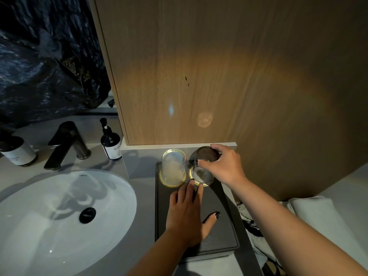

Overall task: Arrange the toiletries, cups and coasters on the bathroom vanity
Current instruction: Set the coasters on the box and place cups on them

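The left hand [184, 214] lies flat on the dark tray [219, 232], grip open, fingertips touching a gold-rimmed coaster [201, 183]. The right hand [223, 166] grips an upturned clear glass [205, 166] standing on that coaster. Just beside it a second upturned glass [172, 168] sits on another coaster [172, 183]. Farther left on the surface [139, 168], the pump bottle [110, 142] label's print begins "Ro".

bathroom, white sink [111, 188], black faucet [65, 144], soap bottle [110, 143]

The right hand [223, 166] is seen right of centre in the frame, palm down, its fingers curled around a glass. The left hand [185, 214] is laid flat below it, fingers stretched forward, thumb spread to the right.
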